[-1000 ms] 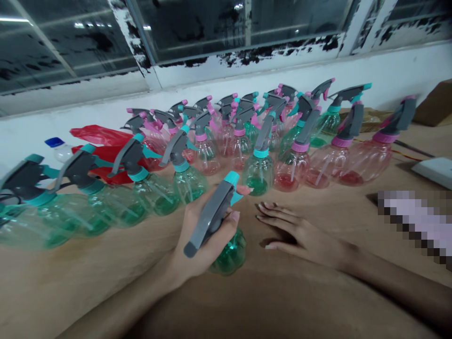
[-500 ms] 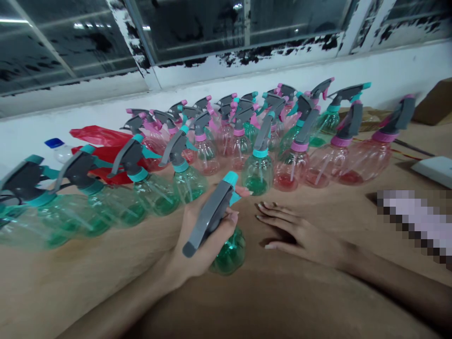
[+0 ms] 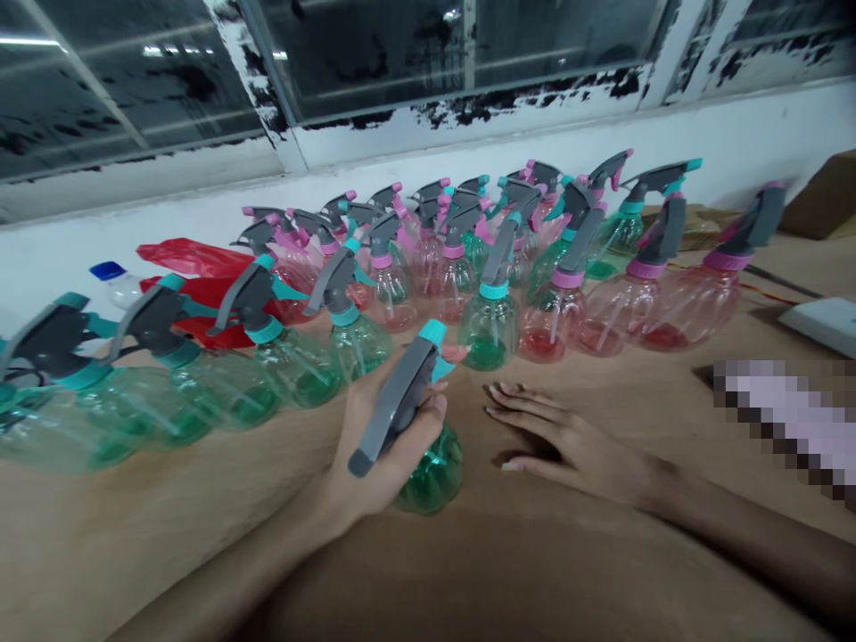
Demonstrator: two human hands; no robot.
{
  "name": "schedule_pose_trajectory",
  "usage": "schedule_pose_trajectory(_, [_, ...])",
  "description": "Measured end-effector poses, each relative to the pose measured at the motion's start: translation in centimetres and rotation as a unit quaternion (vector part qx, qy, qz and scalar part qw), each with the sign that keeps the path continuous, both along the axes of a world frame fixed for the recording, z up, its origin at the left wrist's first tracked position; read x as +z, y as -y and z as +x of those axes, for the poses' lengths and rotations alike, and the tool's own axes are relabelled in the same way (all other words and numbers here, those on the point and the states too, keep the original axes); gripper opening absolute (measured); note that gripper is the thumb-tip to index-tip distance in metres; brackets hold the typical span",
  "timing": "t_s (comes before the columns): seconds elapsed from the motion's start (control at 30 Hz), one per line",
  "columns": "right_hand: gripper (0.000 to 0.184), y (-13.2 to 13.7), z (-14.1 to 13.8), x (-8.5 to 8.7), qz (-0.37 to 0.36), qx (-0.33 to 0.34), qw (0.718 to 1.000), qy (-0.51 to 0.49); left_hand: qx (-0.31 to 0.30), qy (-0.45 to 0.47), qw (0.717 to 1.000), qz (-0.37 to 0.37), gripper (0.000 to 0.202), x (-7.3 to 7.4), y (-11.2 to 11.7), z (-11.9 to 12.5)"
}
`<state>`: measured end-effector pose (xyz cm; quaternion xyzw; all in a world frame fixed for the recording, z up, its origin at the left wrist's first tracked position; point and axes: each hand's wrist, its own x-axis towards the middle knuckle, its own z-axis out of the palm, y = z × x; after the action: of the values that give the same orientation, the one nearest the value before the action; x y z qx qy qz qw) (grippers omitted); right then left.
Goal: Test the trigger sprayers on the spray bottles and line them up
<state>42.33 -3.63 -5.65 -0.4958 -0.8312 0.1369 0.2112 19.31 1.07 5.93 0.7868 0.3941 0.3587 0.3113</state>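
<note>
My left hand [image 3: 391, 446] is wrapped round the neck of a green spray bottle [image 3: 434, 477] with a grey and teal spray head; its fingers are partly hidden behind the head. The nozzle points away from me, and the bottle appears to stand on the wooden table [image 3: 508, 562]. To the right, my right hand [image 3: 552, 428] lies on the tabletop with fingers stretched out, holding nothing. Just beyond both hands stands another green spray bottle [image 3: 491, 330] with a teal collar, and beside it a pink spray bottle [image 3: 552, 325].
Several green spray bottles [image 3: 294, 366] line the left side, with more pink and green ones massed toward the wall. A red plastic bag [image 3: 201, 259] and a blue-capped bottle [image 3: 122, 287] lie behind the left row. At right are a white object [image 3: 826, 323] and a cardboard box [image 3: 822, 196].
The spray head in my left hand has shifted slightly away from me, and an extended fingertip shows less far to the right. My right hand has stayed in place.
</note>
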Motion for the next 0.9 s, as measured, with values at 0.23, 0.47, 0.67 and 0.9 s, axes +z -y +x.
schedule_pose_trajectory(0.23, [0.062, -0.03, 0.08, 0.01, 0.0, 0.0, 1.0, -0.006, 0.007, -0.045, 0.999, 0.009, 0.013, -0.97, -0.12, -0.58])
schedule_pose_trajectory(0.47, [0.062, -0.06, 0.05, 0.11, -0.009, 0.0, 1.0, -0.009, 0.011, -0.053, 0.998, 0.019, 0.014, -0.44, 0.11, -0.28])
schedule_pose_trajectory(0.67, [0.06, 0.01, 0.0, 0.09, -0.005, -0.001, 1.0, -0.017, 0.013, -0.036, 0.999, 0.008, 0.014, -0.54, 0.15, -0.22])
schedule_pose_trajectory(0.9, [0.061, -0.02, -0.01, 0.13, -0.001, 0.001, 1.0, -0.02, -0.002, -0.038, 0.999, 0.017, 0.014, -0.74, -0.07, -0.43])
